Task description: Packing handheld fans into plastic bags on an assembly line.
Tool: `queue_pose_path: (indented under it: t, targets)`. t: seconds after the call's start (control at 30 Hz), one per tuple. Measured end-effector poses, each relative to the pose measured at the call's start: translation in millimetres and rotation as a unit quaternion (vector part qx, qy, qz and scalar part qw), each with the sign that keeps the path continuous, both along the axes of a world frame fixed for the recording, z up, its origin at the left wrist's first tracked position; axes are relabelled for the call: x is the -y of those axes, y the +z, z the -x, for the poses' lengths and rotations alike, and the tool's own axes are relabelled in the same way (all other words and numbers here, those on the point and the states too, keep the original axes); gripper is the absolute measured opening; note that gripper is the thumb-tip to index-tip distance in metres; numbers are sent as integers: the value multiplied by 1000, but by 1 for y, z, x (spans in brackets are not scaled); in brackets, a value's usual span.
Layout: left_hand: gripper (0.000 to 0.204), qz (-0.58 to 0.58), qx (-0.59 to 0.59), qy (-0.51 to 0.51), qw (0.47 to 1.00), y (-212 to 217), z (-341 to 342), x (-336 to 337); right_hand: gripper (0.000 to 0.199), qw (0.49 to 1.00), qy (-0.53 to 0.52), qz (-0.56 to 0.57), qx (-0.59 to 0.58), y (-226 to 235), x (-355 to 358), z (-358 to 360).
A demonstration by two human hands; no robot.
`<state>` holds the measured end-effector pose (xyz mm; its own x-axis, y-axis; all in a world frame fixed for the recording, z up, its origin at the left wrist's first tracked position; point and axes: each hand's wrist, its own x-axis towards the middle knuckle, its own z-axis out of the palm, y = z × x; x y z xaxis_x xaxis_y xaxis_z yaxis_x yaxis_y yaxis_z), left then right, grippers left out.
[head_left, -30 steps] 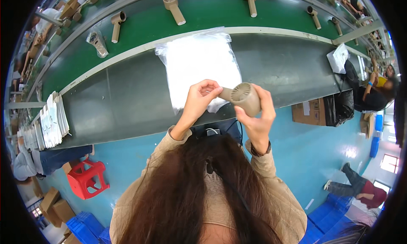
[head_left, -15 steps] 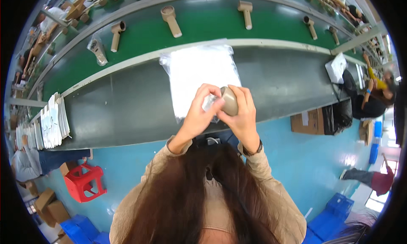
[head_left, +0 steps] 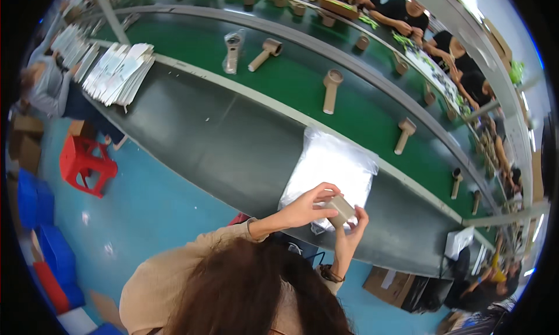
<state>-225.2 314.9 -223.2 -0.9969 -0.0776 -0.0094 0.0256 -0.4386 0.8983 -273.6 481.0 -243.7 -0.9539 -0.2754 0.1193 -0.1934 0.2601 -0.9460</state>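
Between my two hands is a beige, smooth-sided handheld device [head_left: 341,209], seen end-on, so its full shape cannot be made out. My left hand [head_left: 308,208] grips it from the left, thumb and fingers on its side. On the right, my right hand [head_left: 350,235] is closed round its lower right side. Both hands are over the near edge of a stack of clear and white plastic bags [head_left: 332,166] lying on the dark bench [head_left: 233,137].
Beyond the bench, a green conveyor [head_left: 297,93] carries several beige handheld devices [head_left: 332,90], one in a clear bag [head_left: 232,52]. White papers [head_left: 121,73] are piled at the left. A red stool [head_left: 86,163] and a carton [head_left: 387,285] stand on the floor. Several people work across the line.
The view has swung left, showing more of the far line. The device has been turned in my hands, and my left hand now rests along its side.
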Motion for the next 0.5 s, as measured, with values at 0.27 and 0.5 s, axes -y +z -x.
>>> queue_pose_path:
  t: [0.27,0.5]
  targets:
    - [48,-14,-30,-8,999,6,-2,19,16,977,41,165,125,13,16,7]
    - [51,6,-68,-71,995,27,2,25,6,991,-7,125,49,31,18,13]
